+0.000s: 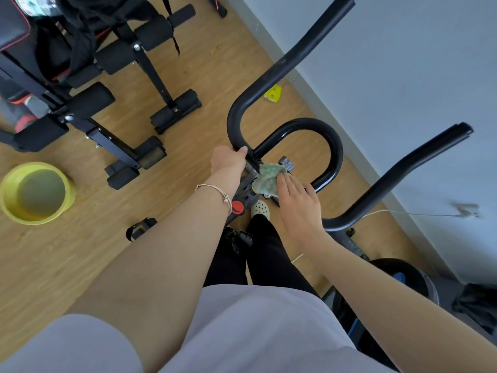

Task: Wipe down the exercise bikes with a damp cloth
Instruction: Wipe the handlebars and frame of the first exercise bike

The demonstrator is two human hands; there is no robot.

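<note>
The exercise bike's black handlebar (293, 53) curves through the middle of the head view, looping above the grey stem. My left hand (228, 161) is closed around the bar at its lower left bend. A green patterned cloth (267, 176) lies on the stem clamp just below the loop. My right hand (297, 204) rests flat on the cloth's lower edge, fingers together, pressing it against the stem. A red round sticker (238, 207) shows on the frame beneath my left wrist.
A yellow basin (35, 193) holding water sits on the wooden floor at left. A black weight bench (88, 76) fills the upper left. A white wall (403, 76) runs along the right. A small yellow object (273, 94) lies near the skirting. A second black handlebar (398, 179) stands at right.
</note>
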